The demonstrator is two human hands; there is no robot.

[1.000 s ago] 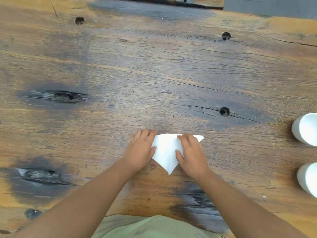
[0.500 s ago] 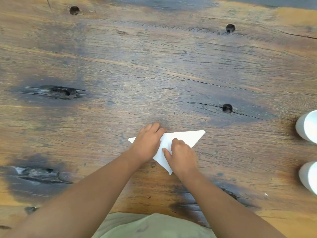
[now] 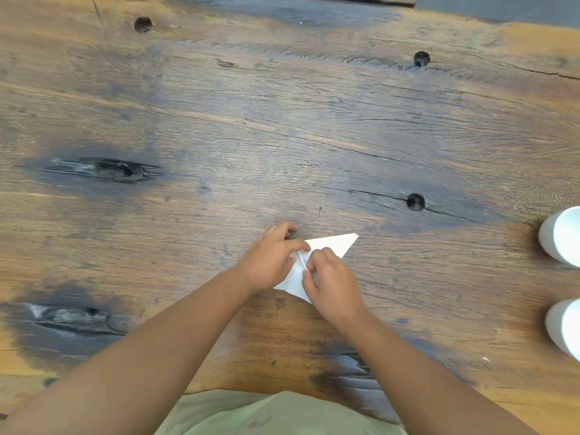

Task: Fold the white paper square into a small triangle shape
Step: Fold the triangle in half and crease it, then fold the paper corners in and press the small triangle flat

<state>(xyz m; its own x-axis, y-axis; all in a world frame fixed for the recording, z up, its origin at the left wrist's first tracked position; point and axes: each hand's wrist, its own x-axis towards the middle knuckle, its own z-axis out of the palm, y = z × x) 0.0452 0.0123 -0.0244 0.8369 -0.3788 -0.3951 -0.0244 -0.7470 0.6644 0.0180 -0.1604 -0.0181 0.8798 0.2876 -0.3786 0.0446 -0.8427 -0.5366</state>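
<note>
The white paper (image 3: 337, 244), folded into a triangle, lies on the wooden table (image 3: 282, 136) near my body. Its right tip points out to the right and its lower tip points toward me. My left hand (image 3: 271, 257) covers the paper's left part and pinches a raised flap at the middle. My right hand (image 3: 329, 279) meets it there, its fingertips gripping the same flap along a short crease. Most of the paper's centre and left corner are hidden under my hands.
Two white cups (image 3: 560, 235) (image 3: 565, 326) stand at the right edge of the view. Dark knot holes (image 3: 416, 201) and cracks mark the wood. A green garment (image 3: 266, 414) shows at the bottom edge.
Both hands have drawn together over the paper's middle. The left corner, flat before, is now lifted and folded inward between my fingers. The paper has turned slightly.
</note>
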